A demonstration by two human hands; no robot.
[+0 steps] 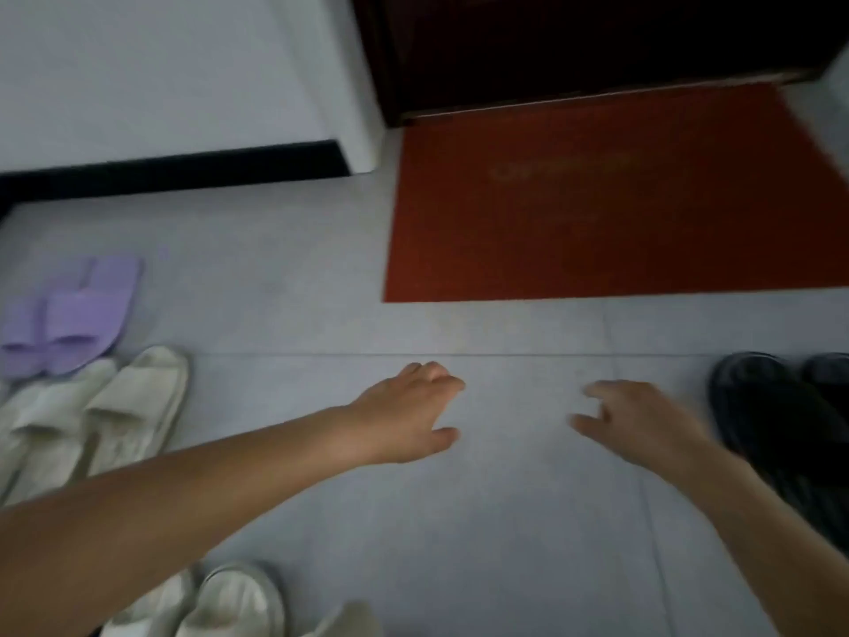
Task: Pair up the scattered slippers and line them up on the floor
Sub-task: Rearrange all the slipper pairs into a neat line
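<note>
Grey tiled floor [505, 521] below the red doormat [597, 200]: purple slippers [73, 314] and cream slippers [92, 416] paired; black slippers [772, 416] remained; my left hand [409, 416] and right hand [643, 420] hovered spread, empty.

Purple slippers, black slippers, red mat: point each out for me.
purple slippers [78, 310], head view, on the strap.
black slippers [776, 416], head view, on the upper.
red mat [620, 200], head view, on its middle.
</note>
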